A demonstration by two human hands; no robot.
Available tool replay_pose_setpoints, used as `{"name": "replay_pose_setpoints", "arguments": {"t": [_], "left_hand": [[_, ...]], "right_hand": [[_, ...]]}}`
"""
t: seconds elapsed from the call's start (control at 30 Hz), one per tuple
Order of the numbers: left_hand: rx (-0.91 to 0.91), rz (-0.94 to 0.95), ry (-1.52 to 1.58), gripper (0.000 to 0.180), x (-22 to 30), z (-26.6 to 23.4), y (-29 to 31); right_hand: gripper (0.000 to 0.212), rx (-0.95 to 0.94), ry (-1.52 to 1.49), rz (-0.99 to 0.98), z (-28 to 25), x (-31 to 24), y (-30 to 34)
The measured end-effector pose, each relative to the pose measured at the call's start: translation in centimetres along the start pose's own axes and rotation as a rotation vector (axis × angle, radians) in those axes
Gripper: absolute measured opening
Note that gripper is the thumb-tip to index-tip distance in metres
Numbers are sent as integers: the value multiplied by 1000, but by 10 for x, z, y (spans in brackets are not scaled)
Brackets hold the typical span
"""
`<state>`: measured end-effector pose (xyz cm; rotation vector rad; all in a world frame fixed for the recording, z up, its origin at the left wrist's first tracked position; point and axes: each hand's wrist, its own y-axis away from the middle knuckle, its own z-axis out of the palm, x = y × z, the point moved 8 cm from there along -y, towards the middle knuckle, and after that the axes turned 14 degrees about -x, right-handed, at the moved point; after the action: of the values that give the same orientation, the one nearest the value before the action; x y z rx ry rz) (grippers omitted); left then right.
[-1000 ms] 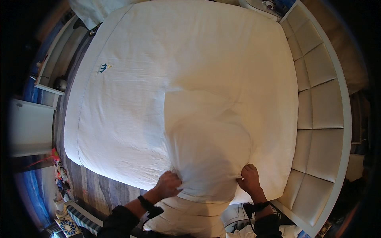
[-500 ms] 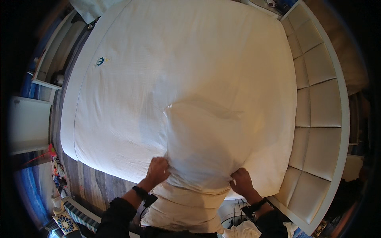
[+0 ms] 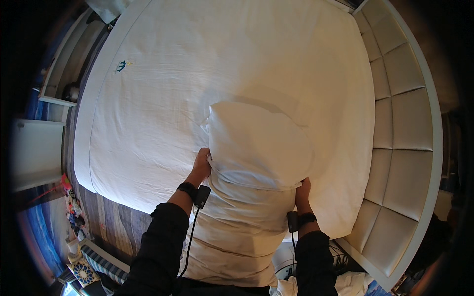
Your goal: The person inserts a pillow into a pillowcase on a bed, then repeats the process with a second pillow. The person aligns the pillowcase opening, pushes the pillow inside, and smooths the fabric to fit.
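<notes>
A plump cream pillow stretches from my body out over the bed. Its far end sits inside a white pillowcase, whose open edge runs across the pillow between my hands. My left hand is closed on the left side of that edge. On the opposite side, my right hand grips the pillowcase near its right corner, with the fingertips partly hidden by fabric. The rest of the pillow lies bare and wrinkled between my forearms. Beneath everything is the bed's white sheet.
A padded, white-framed headboard borders the bed on the right. To the left are wood-look flooring, a white cabinet and a shelf unit. A patterned cushion rests at the lower left. Bunched white cloth lies at the lower right.
Both hands have moved forward, away from my body, with the pillowcase edge in them. The pillow has shifted farther over the bed, and the case's far end looks fuller.
</notes>
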<state>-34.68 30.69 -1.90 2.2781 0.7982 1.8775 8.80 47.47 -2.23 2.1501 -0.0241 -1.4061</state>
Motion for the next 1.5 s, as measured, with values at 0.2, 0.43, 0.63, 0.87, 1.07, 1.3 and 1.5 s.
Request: {"name": "replay_pose_setpoints", "arguments": {"t": [0.2,0.43,0.63,0.87,1.07,1.3,1.5], "left_hand": [[-357,-337,916,39,30,30,35],[-338,-17,457,39,54,-8,129],[-181,-214,203,16,0,0,169],[-39,-76,-366,15,75,-1,180],[-66,-30,-759,10,116,5,150],[86,370,-546,16,181,14,122],[-154,293,-519,28,158,20,167]], "right_hand": [[29,-527,7,-119,18,-39,33],[27,-555,246,66,-23,-71,113],[22,-427,596,106,-29,-56,170],[21,-259,803,-40,-11,-88,175],[13,11,699,-530,-20,-162,170],[15,-386,709,-811,48,-213,213],[9,-998,992,-768,80,-172,277]]}}
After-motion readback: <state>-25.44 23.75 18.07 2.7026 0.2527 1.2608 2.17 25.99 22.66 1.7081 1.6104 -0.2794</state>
